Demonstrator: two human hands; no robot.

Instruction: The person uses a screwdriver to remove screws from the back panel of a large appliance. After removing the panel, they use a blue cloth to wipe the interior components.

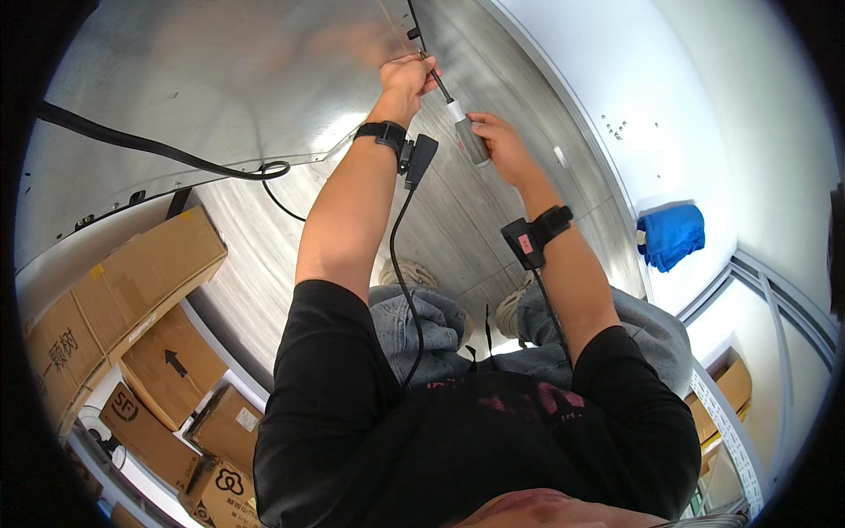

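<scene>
My right hand [502, 145] is closed around the grey-and-white handle of a screwdriver [470, 139]. Its thin dark shaft points up and to the left, toward the edge of a large shiny metal panel [238, 79]. At that edge my left hand [405, 77] has its fingers closed beside the shaft's tip; whatever they pinch there is too small or hidden to make out. Each wrist carries a black strap with a small black device, one on the left [421, 162] and one on the right [526, 243], with cables running down.
A thick black cable [158, 145] loops across the metal panel. Cardboard boxes [172, 361] are stacked at the lower left. On the white surface to the right lie a blue cloth bundle [673, 236] and several small screw-like pieces [619, 129]. Beneath is a grey wood-look floor [462, 229].
</scene>
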